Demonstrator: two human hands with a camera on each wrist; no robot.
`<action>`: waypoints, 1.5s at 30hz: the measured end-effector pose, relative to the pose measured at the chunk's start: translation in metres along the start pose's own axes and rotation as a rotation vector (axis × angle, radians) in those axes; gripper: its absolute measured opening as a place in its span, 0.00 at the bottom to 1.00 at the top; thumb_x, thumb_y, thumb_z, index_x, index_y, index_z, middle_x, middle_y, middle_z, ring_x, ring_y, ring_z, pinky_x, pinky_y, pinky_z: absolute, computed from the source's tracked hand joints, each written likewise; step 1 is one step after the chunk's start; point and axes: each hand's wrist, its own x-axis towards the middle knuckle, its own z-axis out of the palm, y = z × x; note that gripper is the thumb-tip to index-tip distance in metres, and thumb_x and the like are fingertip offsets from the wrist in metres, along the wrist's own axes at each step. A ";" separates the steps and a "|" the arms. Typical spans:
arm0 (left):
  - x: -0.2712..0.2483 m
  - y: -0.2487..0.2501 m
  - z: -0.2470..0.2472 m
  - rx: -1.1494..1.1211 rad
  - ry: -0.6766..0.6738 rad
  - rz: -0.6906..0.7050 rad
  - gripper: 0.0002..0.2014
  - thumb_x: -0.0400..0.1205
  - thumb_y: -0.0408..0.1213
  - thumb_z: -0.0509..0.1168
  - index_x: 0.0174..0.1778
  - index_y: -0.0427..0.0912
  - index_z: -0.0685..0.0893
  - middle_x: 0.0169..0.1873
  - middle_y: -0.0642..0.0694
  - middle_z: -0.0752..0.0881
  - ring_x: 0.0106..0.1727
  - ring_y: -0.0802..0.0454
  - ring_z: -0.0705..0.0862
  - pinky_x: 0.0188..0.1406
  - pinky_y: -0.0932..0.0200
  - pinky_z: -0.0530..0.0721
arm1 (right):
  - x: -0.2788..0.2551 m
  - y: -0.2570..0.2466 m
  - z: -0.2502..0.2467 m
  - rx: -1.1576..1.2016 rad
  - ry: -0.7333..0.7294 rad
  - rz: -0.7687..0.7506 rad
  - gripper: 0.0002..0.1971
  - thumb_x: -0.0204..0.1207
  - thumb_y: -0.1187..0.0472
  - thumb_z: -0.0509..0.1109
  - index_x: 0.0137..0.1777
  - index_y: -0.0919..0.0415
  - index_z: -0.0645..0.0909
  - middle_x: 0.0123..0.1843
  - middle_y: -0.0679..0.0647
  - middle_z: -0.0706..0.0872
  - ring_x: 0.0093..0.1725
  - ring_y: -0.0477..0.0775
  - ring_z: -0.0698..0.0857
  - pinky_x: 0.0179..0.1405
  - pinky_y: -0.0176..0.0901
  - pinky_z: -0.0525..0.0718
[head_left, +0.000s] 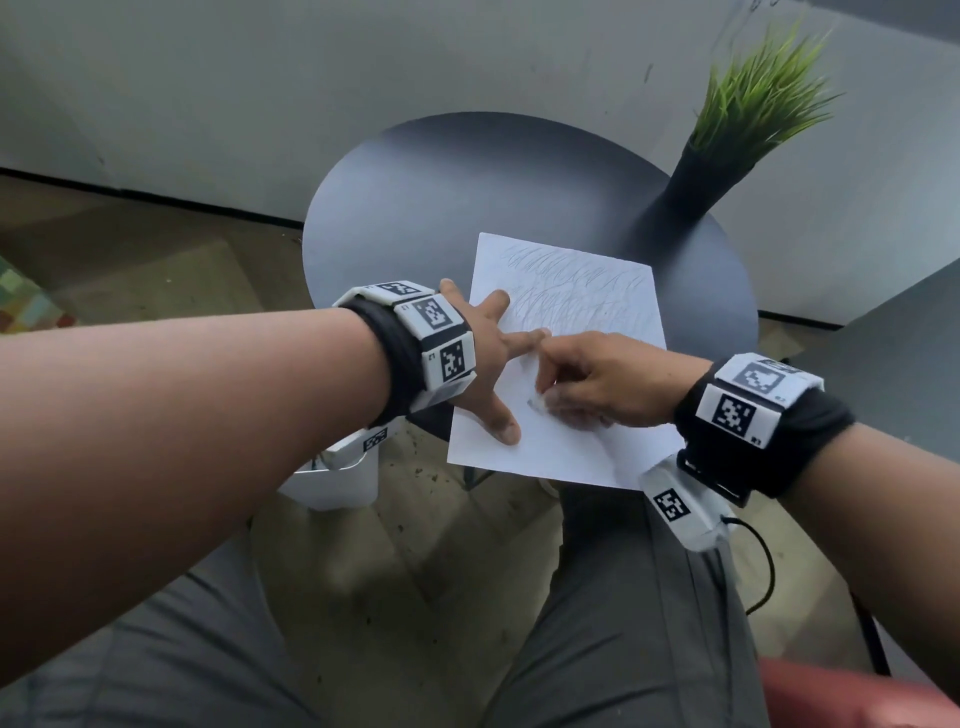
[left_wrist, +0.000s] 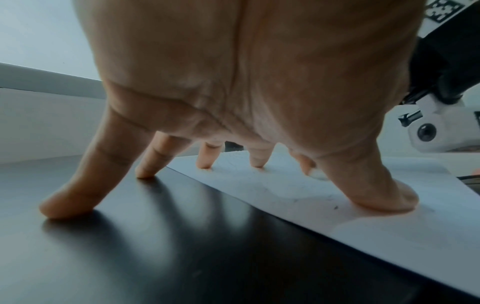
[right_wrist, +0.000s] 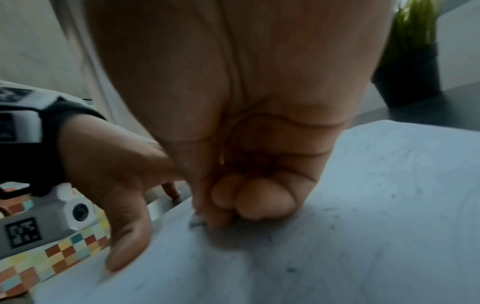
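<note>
The paper (head_left: 587, 291) lies mid-frame on the table (head_left: 415, 208). The left hand (head_left: 483, 358) is spread wide, pressing it flat. The right hand (head_left: 597, 384), fingers curled, pinches a small blurry thing, maybe an eraser (head_left: 535, 404), on it.

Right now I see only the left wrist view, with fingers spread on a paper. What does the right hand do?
Observer: The right hand pinches a small pale eraser, as it seems, against the paper.
Operator: Is pencil left on the sheet?
Observer: Yes, scribbles cover the far half; the near half looks mostly clean.
Operator: Is anything near that could tip?
Observer: A plant in a black vase stands on the table by the far right corner.
</note>
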 end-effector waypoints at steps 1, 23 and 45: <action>0.000 0.000 0.000 0.004 0.002 0.001 0.58 0.60 0.83 0.65 0.83 0.75 0.41 0.80 0.45 0.57 0.75 0.22 0.63 0.51 0.37 0.76 | 0.000 0.001 -0.002 0.017 -0.047 -0.005 0.03 0.77 0.59 0.71 0.43 0.52 0.80 0.29 0.46 0.83 0.27 0.40 0.80 0.30 0.34 0.75; 0.000 0.004 -0.010 0.030 -0.044 0.012 0.58 0.58 0.84 0.64 0.80 0.80 0.38 0.80 0.42 0.55 0.69 0.20 0.70 0.55 0.35 0.79 | -0.004 0.009 -0.004 -0.063 0.188 0.073 0.04 0.78 0.55 0.69 0.49 0.53 0.80 0.42 0.44 0.82 0.47 0.51 0.81 0.46 0.43 0.77; -0.001 0.010 -0.015 0.060 -0.124 0.014 0.59 0.67 0.76 0.69 0.84 0.71 0.34 0.87 0.44 0.34 0.80 0.20 0.60 0.72 0.31 0.70 | -0.006 0.027 -0.005 -0.078 0.375 0.202 0.06 0.80 0.52 0.66 0.52 0.52 0.77 0.46 0.49 0.83 0.48 0.56 0.80 0.45 0.44 0.74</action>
